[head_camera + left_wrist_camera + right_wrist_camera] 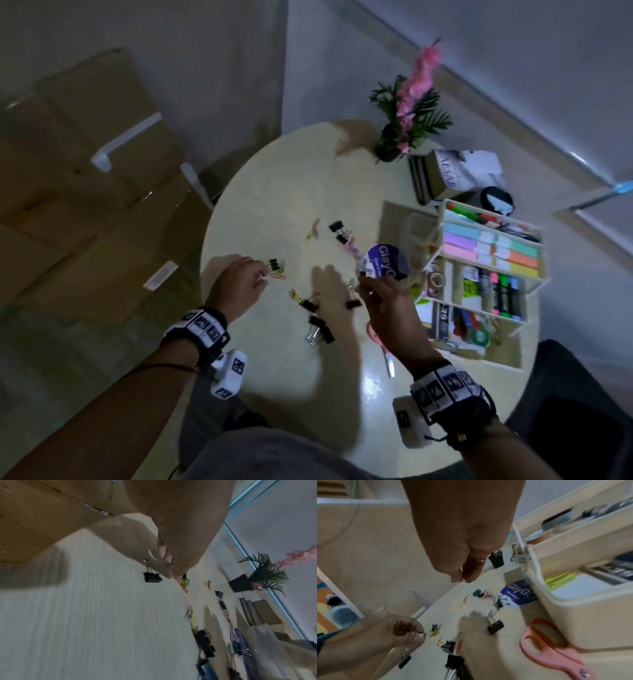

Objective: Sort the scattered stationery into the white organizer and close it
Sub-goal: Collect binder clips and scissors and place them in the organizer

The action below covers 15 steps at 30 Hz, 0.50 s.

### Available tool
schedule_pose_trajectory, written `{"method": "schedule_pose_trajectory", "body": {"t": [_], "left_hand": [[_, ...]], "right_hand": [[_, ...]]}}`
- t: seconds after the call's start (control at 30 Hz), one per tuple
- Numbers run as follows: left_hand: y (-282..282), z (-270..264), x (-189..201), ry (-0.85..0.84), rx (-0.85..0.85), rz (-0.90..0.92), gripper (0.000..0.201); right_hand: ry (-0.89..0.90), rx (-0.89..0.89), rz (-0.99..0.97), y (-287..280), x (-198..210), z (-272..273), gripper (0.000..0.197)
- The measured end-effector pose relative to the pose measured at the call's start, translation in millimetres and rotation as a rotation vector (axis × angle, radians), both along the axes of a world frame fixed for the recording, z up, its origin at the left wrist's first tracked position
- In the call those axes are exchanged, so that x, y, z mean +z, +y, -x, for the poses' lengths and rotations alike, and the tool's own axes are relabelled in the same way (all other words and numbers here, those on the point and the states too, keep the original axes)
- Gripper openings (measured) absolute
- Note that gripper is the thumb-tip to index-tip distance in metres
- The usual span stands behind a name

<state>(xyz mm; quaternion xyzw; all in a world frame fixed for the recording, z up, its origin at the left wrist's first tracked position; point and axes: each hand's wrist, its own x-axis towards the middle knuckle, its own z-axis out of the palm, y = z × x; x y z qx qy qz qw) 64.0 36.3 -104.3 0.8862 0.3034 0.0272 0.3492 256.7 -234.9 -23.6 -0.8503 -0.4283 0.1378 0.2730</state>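
Black binder clips (317, 322) and coloured paper clips (278, 275) lie scattered on the round pale table (274, 192). My left hand (263, 275) hovers low over the table's left side, its fingertips pinching a small pale thing (420, 637) next to a binder clip (152, 577). Raised above the middle of the table, my right hand (363, 281) has thumb and fingers pinched together (462, 578) on a small dark thing I cannot identify. The white organizer (442, 214) stands open in tiers at the right, full of sticky notes, markers and tape. Its wall (590, 622) is close to my right hand.
Pink scissors (553, 651) lie beside the organizer's base. A round blue ClayGo sticker (387, 263) sits on the table with clips on it. A potted plant (404, 116) and books (442, 174) stand at the back. Cardboard boxes (85, 171) fill the floor on the left.
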Motion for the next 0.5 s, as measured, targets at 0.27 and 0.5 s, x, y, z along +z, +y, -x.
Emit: {"method": "schedule_pose_trajectory", "body": {"t": [0.27,0.5], "left_hand": [[-49,-58,48,-0.242,-0.020,0.157,0.015],[-155,-144,104,-0.318,-0.234,0.231,0.009]], "right_hand": [[-0.054,-0.263,-0.068,-101,39,-54,0.019],[-0.038,-0.385,0.000,-167,34,-121,0.013]]}}
